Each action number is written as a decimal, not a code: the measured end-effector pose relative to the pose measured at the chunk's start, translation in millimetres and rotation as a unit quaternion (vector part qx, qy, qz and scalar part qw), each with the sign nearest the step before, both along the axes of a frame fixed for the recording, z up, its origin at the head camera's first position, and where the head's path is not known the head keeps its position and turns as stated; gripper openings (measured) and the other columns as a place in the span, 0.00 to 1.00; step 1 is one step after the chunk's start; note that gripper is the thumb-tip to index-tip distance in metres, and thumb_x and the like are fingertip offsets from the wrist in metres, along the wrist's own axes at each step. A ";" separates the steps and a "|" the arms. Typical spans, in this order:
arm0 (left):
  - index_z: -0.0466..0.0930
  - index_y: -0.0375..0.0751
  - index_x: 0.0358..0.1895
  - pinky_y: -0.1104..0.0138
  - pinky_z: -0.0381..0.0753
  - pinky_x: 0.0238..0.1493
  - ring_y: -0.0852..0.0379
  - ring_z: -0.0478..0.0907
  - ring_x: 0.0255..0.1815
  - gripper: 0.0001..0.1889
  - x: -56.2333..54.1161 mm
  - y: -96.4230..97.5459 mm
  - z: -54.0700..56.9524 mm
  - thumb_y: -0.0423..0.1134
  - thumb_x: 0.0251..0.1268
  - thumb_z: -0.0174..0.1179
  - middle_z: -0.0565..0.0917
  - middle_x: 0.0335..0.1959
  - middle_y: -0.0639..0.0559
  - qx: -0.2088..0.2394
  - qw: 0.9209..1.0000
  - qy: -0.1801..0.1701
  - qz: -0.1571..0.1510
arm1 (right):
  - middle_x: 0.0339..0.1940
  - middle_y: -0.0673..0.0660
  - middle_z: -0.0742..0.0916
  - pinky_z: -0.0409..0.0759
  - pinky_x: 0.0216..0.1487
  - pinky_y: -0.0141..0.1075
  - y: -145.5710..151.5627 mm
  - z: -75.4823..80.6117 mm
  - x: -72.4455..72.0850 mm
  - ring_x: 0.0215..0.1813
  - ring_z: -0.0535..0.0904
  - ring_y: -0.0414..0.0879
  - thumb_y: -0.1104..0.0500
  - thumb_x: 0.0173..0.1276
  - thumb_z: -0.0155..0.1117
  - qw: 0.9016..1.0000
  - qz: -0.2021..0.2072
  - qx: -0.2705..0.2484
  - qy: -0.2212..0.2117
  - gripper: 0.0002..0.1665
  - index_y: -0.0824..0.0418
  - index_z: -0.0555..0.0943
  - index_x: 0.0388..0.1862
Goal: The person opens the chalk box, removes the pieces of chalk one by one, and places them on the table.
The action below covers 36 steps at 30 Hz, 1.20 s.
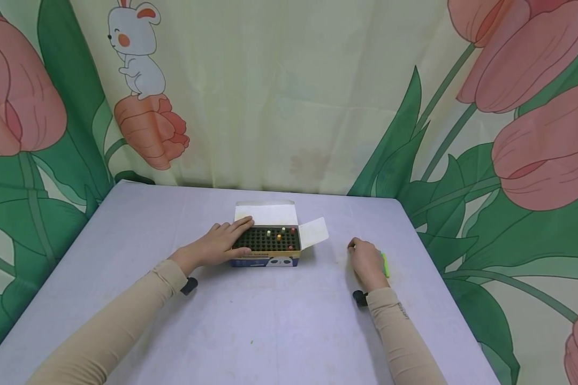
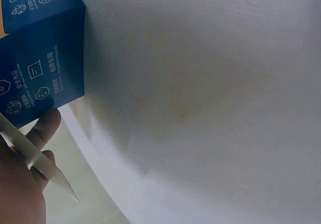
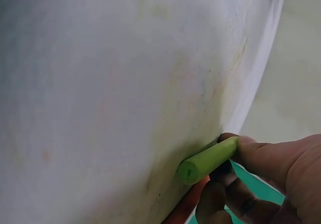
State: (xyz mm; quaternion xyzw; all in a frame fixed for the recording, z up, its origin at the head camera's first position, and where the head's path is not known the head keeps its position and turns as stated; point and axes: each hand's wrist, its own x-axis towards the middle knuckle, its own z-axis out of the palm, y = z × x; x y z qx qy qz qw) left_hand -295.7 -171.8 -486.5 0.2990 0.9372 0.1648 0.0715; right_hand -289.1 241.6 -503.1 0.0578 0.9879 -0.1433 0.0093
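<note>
In the head view, my left hand (image 1: pixel 214 246) holds the left end of an open chalk box (image 1: pixel 265 262), its thumb along the front edge and its fingers over the back. Inside, a dark holder (image 1: pixel 257 238) full of holes carries several upright chalks: white (image 1: pixel 268 233), orange (image 1: pixel 279 237) and red (image 1: pixel 290 248). A pale pointed strip (image 2: pixel 37 158) crosses the left hand in the left wrist view; what it is I cannot tell. To the right of the box, my right hand (image 1: pixel 366 262) pinches a green chalk (image 3: pixel 208 161) at the tabletop.
The box's white lid (image 1: pixel 266 215) stands raised behind it, and a side flap (image 1: pixel 314 232) sticks out to the right. A white cloth covers the table (image 1: pixel 270 326). Behind it hangs a curtain (image 1: pixel 270 96) with printed flowers.
</note>
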 end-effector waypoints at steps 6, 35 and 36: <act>0.44 0.51 0.86 0.36 0.59 0.71 0.34 0.65 0.76 0.45 -1.1 -0.9 -2.9 0.69 0.77 0.47 0.47 0.87 0.50 -0.001 1.000 0.005 0.000 | 0.52 0.68 0.87 0.81 0.45 0.58 3.5 1.5 1.5 0.52 0.85 0.65 0.58 0.80 0.58 1.000 -0.011 -0.001 -0.003 0.12 0.61 0.85 0.52; 0.43 0.51 0.86 0.35 0.59 0.71 0.33 0.65 0.76 0.46 -0.5 -0.7 -1.7 0.70 0.76 0.45 0.46 0.87 0.51 -0.012 1.000 0.002 0.002 | 0.45 0.64 0.85 0.81 0.39 0.52 14.8 7.5 2.6 0.43 0.84 0.60 0.60 0.80 0.56 0.999 -0.016 -0.033 0.020 0.11 0.62 0.85 0.50; 0.43 0.51 0.86 0.36 0.59 0.71 0.33 0.65 0.76 0.46 -0.7 -0.6 -1.6 0.71 0.76 0.46 0.46 0.87 0.51 -0.012 1.000 0.002 0.002 | 0.45 0.64 0.85 0.81 0.40 0.52 13.9 8.9 1.9 0.44 0.84 0.60 0.60 0.81 0.56 0.999 -0.017 -0.034 0.023 0.12 0.62 0.85 0.50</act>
